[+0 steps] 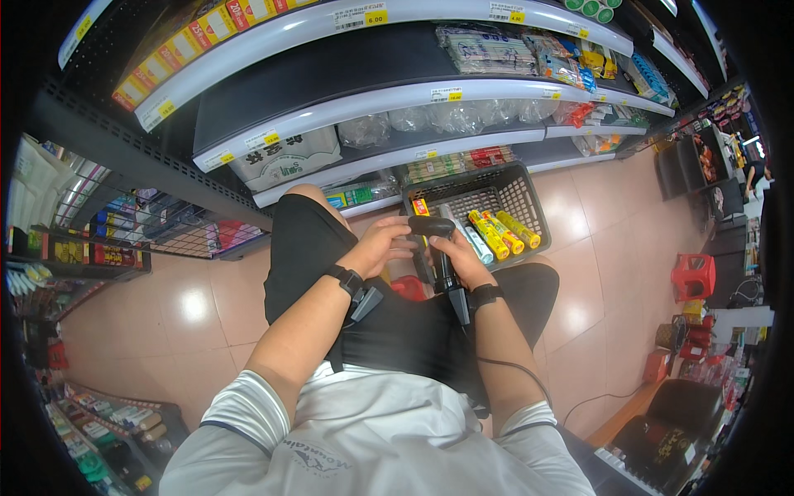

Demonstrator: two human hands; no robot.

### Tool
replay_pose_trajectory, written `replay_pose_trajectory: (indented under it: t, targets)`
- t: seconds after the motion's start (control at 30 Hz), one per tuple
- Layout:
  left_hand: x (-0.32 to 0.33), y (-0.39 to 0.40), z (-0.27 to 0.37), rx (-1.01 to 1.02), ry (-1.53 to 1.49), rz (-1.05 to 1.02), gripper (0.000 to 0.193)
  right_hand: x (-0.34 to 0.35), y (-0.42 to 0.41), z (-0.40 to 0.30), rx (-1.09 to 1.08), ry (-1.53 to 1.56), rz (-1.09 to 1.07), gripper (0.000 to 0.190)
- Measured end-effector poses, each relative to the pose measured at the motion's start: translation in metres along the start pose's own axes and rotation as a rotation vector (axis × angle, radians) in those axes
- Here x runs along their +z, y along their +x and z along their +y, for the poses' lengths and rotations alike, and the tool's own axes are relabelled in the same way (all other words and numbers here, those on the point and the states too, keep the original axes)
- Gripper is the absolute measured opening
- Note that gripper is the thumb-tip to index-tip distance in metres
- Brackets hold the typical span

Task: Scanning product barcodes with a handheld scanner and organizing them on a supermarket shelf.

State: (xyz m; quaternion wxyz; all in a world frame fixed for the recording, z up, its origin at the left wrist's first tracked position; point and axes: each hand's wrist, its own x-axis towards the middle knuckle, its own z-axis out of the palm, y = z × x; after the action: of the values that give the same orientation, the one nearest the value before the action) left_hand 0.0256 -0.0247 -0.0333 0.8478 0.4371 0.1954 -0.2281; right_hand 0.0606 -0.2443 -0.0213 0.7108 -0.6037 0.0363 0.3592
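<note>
My right hand grips the handle of a black handheld barcode scanner above my lap. Close against the other end of the scanner's head is my left hand, its fingers apart; whether the fingertips touch it is hard to tell. Just beyond stands a dark plastic basket with perforated walls. Inside it lie several yellow rolls, one a yellow tube, beside a pale wrapped roll and a red-and-yellow box. My hands hide the basket's near left side.
Store shelves curve across the front, holding packs of chopsticks and clear-wrapped goods. A red plastic stool stands on the tiled floor at right. A thin cable runs over the floor. Far right, another person is partly visible.
</note>
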Motion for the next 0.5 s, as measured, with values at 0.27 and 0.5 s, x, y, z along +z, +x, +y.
replay_pose_trajectory:
  t: [0.27,0.5]
  targets:
    - [-0.0033,0.0029,-0.0021,0.005,0.013,-0.005,0.041,-0.0008,0.0006,0.0017,0.019,0.006,0.009,0.043]
    - [-0.0045,0.0050,-0.0038,0.006,0.016,-0.001,0.041,-0.0001,0.0008,0.0014,0.002,0.008,0.009,0.043]
